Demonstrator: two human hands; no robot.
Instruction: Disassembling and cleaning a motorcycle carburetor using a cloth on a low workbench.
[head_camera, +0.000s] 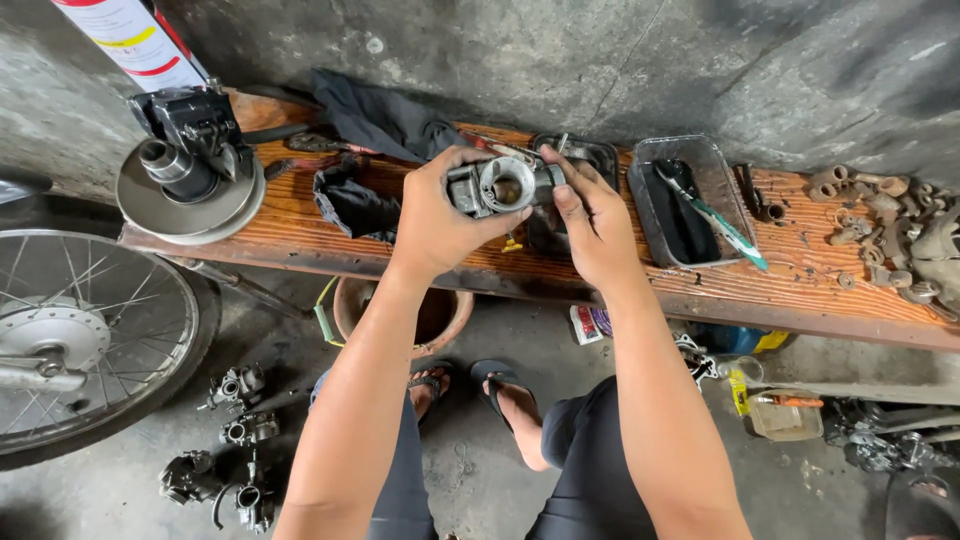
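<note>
Both my hands hold a grey metal carburetor (503, 185) above a low wooden bench (300, 225). My left hand (440, 215) grips its left side, thumb under the body. My right hand (590, 220) grips its right side, fingers on the top edge. The round bore of the carburetor faces up toward me. A small yellow part (512, 243) shows just below it.
On the bench lie a dark rag (350, 200), a metal pulley assembly (190, 170) at the left, a plastic tray (690, 205) with a toothbrush (715, 220), and rusty fittings (880, 225) at the right. A spoked wheel (85, 335), several carburetors (235, 440) and a clay bowl (440, 310) sit on the floor.
</note>
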